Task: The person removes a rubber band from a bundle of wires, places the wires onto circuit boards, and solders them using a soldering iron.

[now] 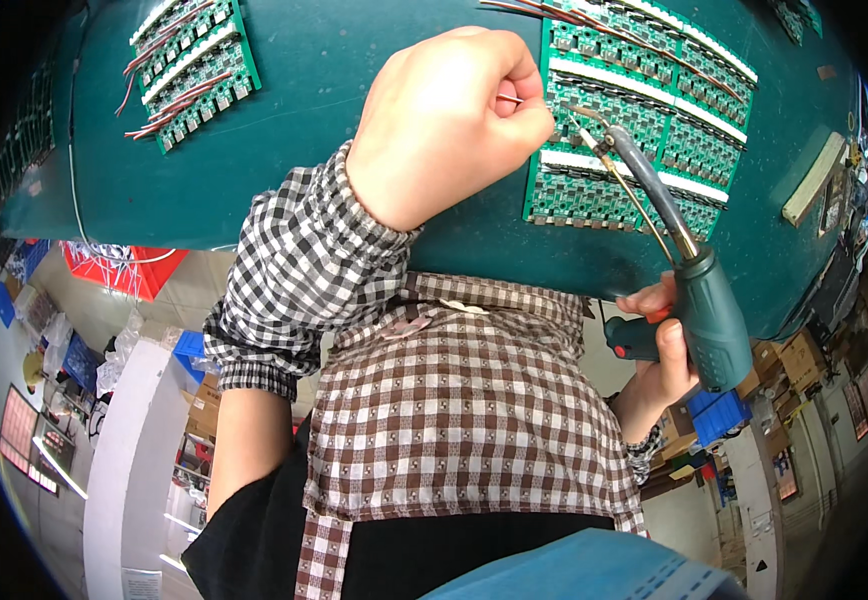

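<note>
My left hand (449, 115) is closed in a pinch on a thin wire (510, 98), at the left edge of a green circuit board panel (709, 130). Most of that wire is hidden by my fingers. In my right hand (662, 345) is a dark green soldering gun (714, 315), gripped by its handle. Its long metal tube reaches up and left, and the tip (576, 112) is over the panel close to my left fingertips. Whether the tip touches the board I cannot tell. Red, white and dark wires (609, 28) lie across the panel's upper rows.
A second circuit board panel (199, 70) with bundled wires lies at the upper left of the green table (334, 60). At the right edge rests a pale bar-shaped block (814, 178). A red crate (129, 275) with white cables stands below the table's left edge.
</note>
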Motion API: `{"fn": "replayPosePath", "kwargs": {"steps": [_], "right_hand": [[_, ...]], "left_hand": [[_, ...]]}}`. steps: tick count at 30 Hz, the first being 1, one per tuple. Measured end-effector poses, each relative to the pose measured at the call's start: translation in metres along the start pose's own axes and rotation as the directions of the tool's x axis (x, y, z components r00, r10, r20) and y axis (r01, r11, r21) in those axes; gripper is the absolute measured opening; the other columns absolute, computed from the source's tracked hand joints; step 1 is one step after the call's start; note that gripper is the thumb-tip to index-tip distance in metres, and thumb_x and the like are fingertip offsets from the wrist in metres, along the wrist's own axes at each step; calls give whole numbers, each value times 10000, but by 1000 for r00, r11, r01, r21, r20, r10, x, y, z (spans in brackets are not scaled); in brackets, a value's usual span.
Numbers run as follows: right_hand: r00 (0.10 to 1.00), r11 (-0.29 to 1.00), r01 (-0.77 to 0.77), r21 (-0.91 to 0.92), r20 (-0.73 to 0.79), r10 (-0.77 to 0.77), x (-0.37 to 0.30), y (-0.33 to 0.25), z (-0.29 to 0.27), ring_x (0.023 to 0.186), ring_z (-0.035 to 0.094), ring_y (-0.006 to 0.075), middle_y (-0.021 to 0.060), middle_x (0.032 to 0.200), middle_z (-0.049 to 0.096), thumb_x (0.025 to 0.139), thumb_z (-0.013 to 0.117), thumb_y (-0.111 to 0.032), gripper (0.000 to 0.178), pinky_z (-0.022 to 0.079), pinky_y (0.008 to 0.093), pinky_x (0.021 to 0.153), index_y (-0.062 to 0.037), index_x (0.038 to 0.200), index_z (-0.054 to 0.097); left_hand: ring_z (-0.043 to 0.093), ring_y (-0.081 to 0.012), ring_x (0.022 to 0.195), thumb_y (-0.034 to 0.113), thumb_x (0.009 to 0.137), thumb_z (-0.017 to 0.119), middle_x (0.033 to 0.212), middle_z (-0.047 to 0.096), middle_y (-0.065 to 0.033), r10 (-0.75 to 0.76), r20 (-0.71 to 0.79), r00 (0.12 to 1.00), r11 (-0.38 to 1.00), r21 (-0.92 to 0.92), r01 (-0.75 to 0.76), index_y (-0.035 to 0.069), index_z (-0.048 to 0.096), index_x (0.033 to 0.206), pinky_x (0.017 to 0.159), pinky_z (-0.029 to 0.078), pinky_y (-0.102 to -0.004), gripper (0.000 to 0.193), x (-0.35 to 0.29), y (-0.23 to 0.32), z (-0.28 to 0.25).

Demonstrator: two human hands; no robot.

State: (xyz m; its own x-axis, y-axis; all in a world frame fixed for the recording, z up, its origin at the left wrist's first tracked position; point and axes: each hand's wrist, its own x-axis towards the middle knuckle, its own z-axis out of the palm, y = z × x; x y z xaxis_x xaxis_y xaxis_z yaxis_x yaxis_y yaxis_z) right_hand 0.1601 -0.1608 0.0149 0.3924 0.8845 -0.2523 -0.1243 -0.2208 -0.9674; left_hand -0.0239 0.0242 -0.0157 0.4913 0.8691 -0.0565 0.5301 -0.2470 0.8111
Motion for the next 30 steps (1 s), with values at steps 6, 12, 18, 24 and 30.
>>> {"fn": "replayPosePath", "kwargs": {"steps": [6, 12, 18, 24, 30], "right_hand": [[1000, 1000, 6, -11, -9, -6, 0, -2, 3, 677, 587, 257, 151, 764, 558, 784, 590, -171, 468, 547, 398, 619, 154, 1098, 466], [1000, 999, 6, -35, -11, -6, 1, -2, 4, 679, 587, 260, 148, 753, 556, 773, 601, -167, 470, 546, 403, 614, 155, 1090, 472], [1000, 998, 25, -51, -14, -25, 0, -3, 4, 674, 590, 265, 150, 743, 558, 768, 606, -164, 471, 546, 405, 612, 155, 1089, 474], [999, 998, 35, -57, -38, -38, -1, -4, 7, 670, 595, 268, 154, 740, 571, 764, 609, -159, 472, 543, 401, 610, 156, 1089, 478], [999, 997, 35, -64, -18, -36, 1, -5, 8, 671, 597, 263, 153, 737, 576, 765, 616, -156, 466, 537, 398, 626, 153, 1087, 482]], "left_hand": [[426, -26, 544, 50, 709, 642, 634, 523, 20, -24, 9, 1000, 999, -24, 24, 13, 604, 749, 503, 383, -183, 67, 0, 0, 1], [423, -26, 540, 49, 710, 642, 630, 521, 22, -11, 0, 1000, 1000, -22, 11, 14, 604, 748, 501, 383, -182, 65, 0, -1, 2], [431, -31, 536, 52, 706, 643, 627, 523, 13, -4, -3, 1000, 1000, -6, 4, 15, 601, 745, 501, 387, -188, 68, 0, 0, 2], [438, -36, 534, 57, 705, 645, 630, 525, 9, -3, -3, 1000, 1000, -7, 3, 15, 600, 744, 503, 394, -192, 73, -1, 0, 2], [439, -35, 531, 58, 701, 648, 635, 518, 7, 9, -10, 1000, 1000, 1, -9, 18, 601, 746, 503, 399, -192, 76, 0, 0, 1]]}}
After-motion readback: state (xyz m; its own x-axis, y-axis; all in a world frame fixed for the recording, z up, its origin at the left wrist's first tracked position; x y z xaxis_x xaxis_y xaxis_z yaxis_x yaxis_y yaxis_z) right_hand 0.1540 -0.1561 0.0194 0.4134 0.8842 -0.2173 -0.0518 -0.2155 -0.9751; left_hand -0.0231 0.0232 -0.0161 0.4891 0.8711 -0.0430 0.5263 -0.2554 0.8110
